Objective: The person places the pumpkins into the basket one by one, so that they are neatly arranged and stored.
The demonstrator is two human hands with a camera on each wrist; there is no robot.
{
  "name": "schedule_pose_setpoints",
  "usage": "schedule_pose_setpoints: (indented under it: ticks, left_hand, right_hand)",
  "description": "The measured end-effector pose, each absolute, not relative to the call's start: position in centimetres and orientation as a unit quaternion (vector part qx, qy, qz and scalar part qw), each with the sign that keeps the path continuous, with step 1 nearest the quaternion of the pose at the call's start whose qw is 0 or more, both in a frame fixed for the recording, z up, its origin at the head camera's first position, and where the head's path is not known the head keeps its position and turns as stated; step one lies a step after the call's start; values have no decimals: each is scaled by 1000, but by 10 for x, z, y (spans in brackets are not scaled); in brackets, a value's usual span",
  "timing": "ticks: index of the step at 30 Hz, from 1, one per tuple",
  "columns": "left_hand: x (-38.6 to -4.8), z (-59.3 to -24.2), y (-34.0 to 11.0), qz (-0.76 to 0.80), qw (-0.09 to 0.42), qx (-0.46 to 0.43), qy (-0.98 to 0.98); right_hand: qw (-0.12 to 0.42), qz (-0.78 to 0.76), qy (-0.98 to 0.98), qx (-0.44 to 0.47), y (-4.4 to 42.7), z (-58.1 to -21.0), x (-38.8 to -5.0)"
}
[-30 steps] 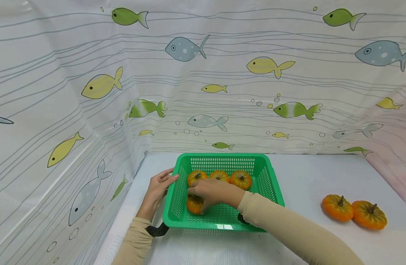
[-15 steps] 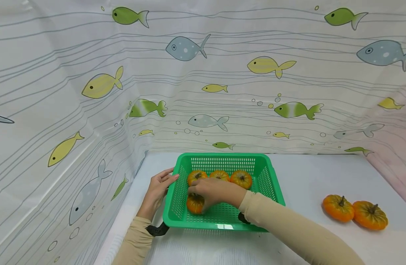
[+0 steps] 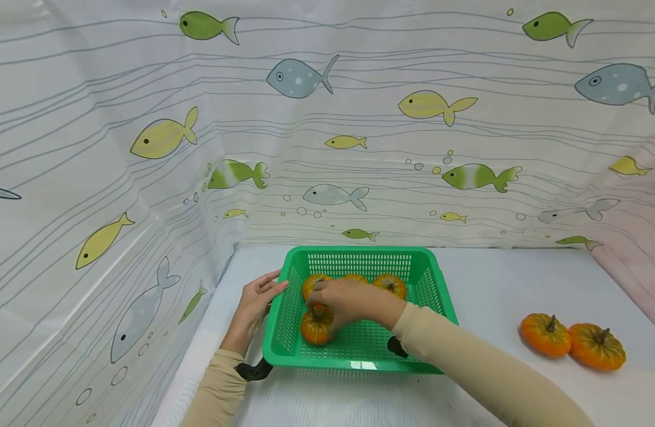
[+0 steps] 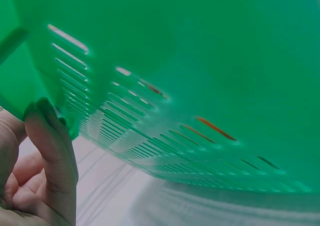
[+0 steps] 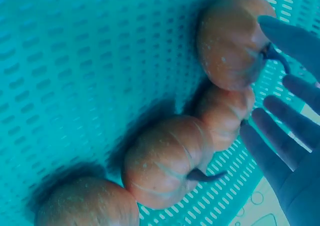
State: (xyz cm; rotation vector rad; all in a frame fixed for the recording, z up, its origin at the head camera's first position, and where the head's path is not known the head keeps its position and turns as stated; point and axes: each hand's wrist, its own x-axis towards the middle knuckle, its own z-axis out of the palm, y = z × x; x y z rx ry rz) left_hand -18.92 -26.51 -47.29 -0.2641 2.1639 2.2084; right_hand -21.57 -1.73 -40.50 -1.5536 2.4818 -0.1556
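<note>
Several small orange pumpkins lie in the green plastic basket (image 3: 359, 365): a back-left one (image 3: 312, 284), a back-middle one (image 3: 354, 277) partly hidden, a back-right one (image 3: 390, 284) and a front-left one (image 3: 315, 330). My right hand (image 3: 354, 299) is inside the basket over the front-left pumpkin. In the right wrist view its fingers (image 5: 282, 121) are spread and fairly straight, and the thumb overlaps the topmost pumpkin (image 5: 232, 40); whether it touches is unclear. My left hand (image 3: 255, 305) holds the basket's left rim between thumb and fingers.
Two more pumpkins, one (image 3: 545, 335) and another (image 3: 597, 346), sit side by side on the white table (image 3: 487, 284), right of the basket. A fish-patterned sheet (image 3: 381, 178) walls the table at the back and sides.
My right hand has shifted slightly right and up, uncovering more of the front-left pumpkin and covering more of the back-middle one. The left hand and basket stay put.
</note>
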Motion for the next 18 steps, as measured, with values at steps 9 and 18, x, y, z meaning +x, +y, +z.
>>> schedule_pose_setpoints:
  ticks: [9,18]
  left_hand:
    - [-189,-472,-265,710,16,-86,699]
    - [-188,-471,-265,711,20,-83,698]
  right_hand:
    - [88,-75,853,-509,4,-390,-219]
    - [83,-118,865,-481,35,-381,-226]
